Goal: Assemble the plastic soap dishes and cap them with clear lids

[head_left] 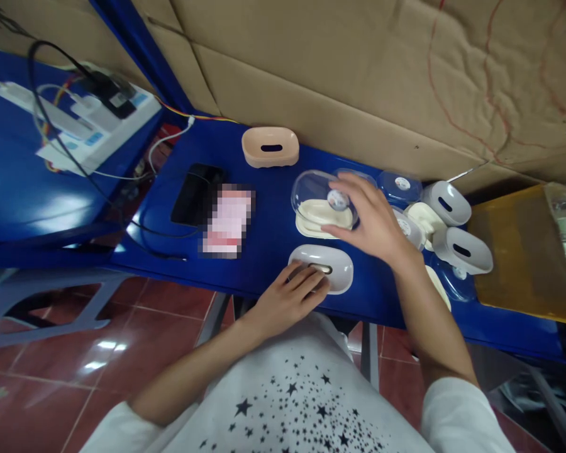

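Note:
My right hand (370, 217) grips a clear oval lid (311, 189) by its right end, thumb below and fingers above. A round label (338, 200) shows on the lid. Behind the lid, a cream oval tray (325, 220) lies on the blue table. Nearer me, the fingers of my left hand (295, 292) rest on a light grey oval dish (342, 270) with a slot in its middle; something pale shows in the slot. Whether those fingers grip the dish is unclear.
A peach dish (271, 148) stands at the back of the blue table (264, 264). Grey dishes (462, 250), clear lids and cream trays cluster right, beside a brown carton (523, 258). A black phone (188, 195), a blurred pink item (229, 220) and a power strip (104, 132) are left.

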Available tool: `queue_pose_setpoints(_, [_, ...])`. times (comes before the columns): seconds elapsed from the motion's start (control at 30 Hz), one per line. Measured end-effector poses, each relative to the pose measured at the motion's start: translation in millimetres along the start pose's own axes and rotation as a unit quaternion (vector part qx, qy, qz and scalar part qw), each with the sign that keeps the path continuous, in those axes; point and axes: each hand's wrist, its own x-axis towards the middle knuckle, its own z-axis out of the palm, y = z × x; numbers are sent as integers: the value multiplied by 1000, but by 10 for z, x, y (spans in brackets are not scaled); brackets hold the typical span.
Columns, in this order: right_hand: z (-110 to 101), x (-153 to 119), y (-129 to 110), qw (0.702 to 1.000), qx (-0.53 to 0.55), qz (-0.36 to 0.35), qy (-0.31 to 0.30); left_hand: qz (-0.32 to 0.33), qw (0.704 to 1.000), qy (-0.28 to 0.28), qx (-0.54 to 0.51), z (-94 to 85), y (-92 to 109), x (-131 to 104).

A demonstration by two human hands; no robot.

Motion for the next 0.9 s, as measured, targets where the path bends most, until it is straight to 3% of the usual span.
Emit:
queue_pose_setpoints(0.1, [52,-417,-61,998,-43,53,18,-28,999,11,-34,-27,-7,-12])
queue_pose_setpoints(0.23, [219,-563,1,990,-109,93,12,-84,992,37,-87,-96,-138,-70])
queue_pose_setpoints(0.33, [203,-631,-59,992,-101,70,11,-102,986,13,-135,-148,-307,-130])
queue_pose_setpoints(0.43, [131,-877,-255,1000,-18,15,-14,-111,978,-6,-175,-161,-446,-182])
queue_pose_setpoints(0.53, [154,-1202,-433,997,50,-4,-58,-95,978,-13,-188,-134,-517,-198])
queue_pose_setpoints(0.63, [271,-1425,-489,997,66,14,-44,-59,980,2,-189,-104,-532,-183])
queue_pose_setpoints(0.8, [398,-1524,-447,997,79,-8,12,-27,984,25,-173,-109,-497,-161])
queue_pose_setpoints(0.9, [406,-1522,-445,998,56,-27,13,-20,987,25,-156,-103,-481,-165])
